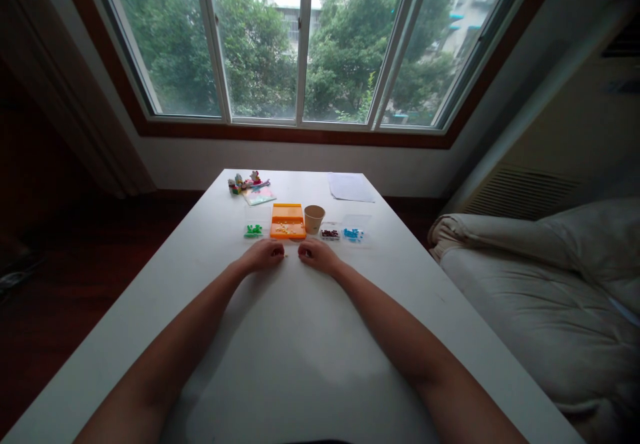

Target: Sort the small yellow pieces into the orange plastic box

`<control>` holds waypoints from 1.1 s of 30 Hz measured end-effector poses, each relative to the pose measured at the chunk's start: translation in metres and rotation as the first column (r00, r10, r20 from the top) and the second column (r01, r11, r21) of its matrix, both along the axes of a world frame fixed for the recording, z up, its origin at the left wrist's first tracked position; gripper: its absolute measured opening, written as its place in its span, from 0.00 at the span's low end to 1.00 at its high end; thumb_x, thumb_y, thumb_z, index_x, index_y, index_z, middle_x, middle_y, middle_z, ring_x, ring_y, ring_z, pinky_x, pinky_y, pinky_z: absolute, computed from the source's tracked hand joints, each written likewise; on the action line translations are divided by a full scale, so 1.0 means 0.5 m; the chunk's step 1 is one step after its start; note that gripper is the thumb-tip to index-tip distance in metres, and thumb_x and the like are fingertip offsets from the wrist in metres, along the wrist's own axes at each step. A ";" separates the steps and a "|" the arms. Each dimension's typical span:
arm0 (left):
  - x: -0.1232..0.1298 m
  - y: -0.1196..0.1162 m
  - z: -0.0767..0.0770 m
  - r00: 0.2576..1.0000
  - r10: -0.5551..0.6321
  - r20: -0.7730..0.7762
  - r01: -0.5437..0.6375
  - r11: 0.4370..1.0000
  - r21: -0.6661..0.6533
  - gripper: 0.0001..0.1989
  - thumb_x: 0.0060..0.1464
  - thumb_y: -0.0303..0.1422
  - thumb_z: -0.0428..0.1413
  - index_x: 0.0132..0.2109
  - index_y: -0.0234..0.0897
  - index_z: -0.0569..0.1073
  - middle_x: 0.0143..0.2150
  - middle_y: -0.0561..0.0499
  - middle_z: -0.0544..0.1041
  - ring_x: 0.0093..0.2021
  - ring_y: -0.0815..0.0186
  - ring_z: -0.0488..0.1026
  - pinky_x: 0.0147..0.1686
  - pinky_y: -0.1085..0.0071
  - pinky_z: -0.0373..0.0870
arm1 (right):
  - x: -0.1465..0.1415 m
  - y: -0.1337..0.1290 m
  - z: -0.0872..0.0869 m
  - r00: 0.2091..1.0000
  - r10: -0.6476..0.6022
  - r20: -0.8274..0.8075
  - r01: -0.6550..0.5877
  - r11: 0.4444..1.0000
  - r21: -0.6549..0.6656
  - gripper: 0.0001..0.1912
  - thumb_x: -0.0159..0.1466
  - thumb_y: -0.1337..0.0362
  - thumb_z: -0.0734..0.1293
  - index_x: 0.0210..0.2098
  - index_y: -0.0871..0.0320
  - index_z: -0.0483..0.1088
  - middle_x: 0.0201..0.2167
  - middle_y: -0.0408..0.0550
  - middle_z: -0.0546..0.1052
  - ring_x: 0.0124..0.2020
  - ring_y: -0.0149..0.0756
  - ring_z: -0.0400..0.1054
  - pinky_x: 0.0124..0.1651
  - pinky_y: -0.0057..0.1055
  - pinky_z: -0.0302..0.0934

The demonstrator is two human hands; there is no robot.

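Observation:
My left hand (264,255) rests low over the white table (300,337), its fingers curled inward. At its fingertips shows a tiny pale-yellow piece (286,255), too small to name. Across a narrow gap, my right hand (319,256) is also curled, thumb and fingers drawn together; whether anything sits in them is too small to see. Just beyond both hands lies an open orange case (287,208) with small pale-yellow pieces (286,229) in its near half. A brown paper cup (315,217) stands upright against the case's right side.
Left of the case, a clear box holds green pieces (253,231). To the right are boxes of dark-red pieces (330,235) and blue pieces (353,235). Small toy figures (239,183) and a paper sheet (351,187) lie at the far edge. A sofa (500,284) stands right.

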State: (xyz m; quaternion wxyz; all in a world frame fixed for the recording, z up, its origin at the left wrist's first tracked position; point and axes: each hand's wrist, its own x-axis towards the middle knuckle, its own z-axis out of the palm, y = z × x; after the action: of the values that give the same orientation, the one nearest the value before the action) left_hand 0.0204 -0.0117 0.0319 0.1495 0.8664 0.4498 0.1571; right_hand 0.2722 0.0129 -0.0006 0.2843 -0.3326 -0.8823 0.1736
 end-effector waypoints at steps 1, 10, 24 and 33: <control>-0.004 0.001 0.003 1.000 -0.029 0.002 0.030 0.999 -0.029 0.08 0.54 0.34 0.55 0.38 0.38 0.78 0.33 0.51 0.76 0.32 0.67 0.69 0.32 0.73 0.59 | 0.000 -0.001 0.000 1.000 -0.022 -0.018 0.022 1.000 -0.011 0.04 0.59 0.71 0.68 0.34 0.58 0.73 0.30 0.44 0.73 0.31 0.30 0.62 0.35 0.26 0.54; -0.021 0.000 0.018 0.989 -0.145 0.001 0.144 0.980 -0.137 0.11 0.50 0.34 0.59 0.42 0.38 0.78 0.32 0.53 0.74 0.31 0.68 0.67 0.30 0.74 0.59 | -0.012 0.000 -0.015 0.977 -0.099 -0.188 0.075 0.989 -0.128 0.05 0.59 0.68 0.66 0.35 0.58 0.74 0.26 0.41 0.73 0.27 0.29 0.61 0.33 0.25 0.54; -0.004 -0.002 -0.002 1.000 -0.025 0.009 0.025 0.999 -0.029 0.07 0.52 0.31 0.55 0.37 0.37 0.77 0.31 0.52 0.76 0.30 0.67 0.67 0.30 0.73 0.58 | -0.027 0.031 -0.034 0.786 -0.354 -0.507 -0.006 0.815 -0.580 0.15 0.53 0.57 0.71 0.38 0.59 0.76 0.28 0.43 0.76 0.26 0.30 0.63 0.30 0.27 0.58; 0.020 -0.015 -0.014 0.996 0.086 0.035 -0.087 0.995 0.057 0.04 0.54 0.30 0.54 0.37 0.38 0.73 0.35 0.50 0.76 0.34 0.65 0.68 0.32 0.72 0.60 | -0.039 0.031 -0.034 0.656 -0.482 -0.581 -0.049 0.741 -0.670 0.16 0.51 0.57 0.73 0.37 0.58 0.75 0.29 0.44 0.78 0.25 0.28 0.65 0.27 0.24 0.57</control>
State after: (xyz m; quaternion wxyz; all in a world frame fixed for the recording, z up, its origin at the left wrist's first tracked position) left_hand 0.0304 -0.0193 0.0247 0.1244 0.8475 0.4796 0.1906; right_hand 0.2526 0.0282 -0.0176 0.4988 -0.4213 -0.5325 0.5386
